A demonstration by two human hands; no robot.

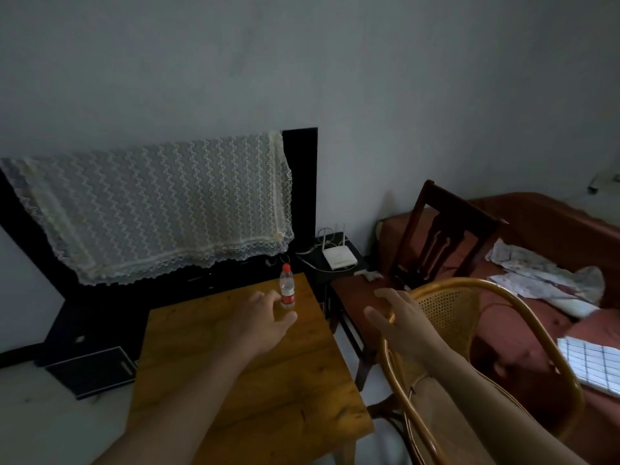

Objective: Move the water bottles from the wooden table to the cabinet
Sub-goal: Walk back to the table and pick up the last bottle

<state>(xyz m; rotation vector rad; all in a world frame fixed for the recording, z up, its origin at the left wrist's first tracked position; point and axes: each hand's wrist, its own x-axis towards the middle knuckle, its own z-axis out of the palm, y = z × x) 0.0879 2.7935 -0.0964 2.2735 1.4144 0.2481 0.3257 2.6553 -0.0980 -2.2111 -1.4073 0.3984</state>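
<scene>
One clear water bottle with a red cap and red label stands upright near the far right corner of the wooden table. My left hand reaches over the table just in front of the bottle, fingers spread and relaxed, close to it without gripping it. My right hand hovers open to the right of the table, over the back rim of a rattan chair. Behind the table stands a low black cabinet.
A television draped with a lace cloth sits on the black cabinet. A white router lies on a dark side stand. A dark wooden chair and a red sofa with cloths fill the right.
</scene>
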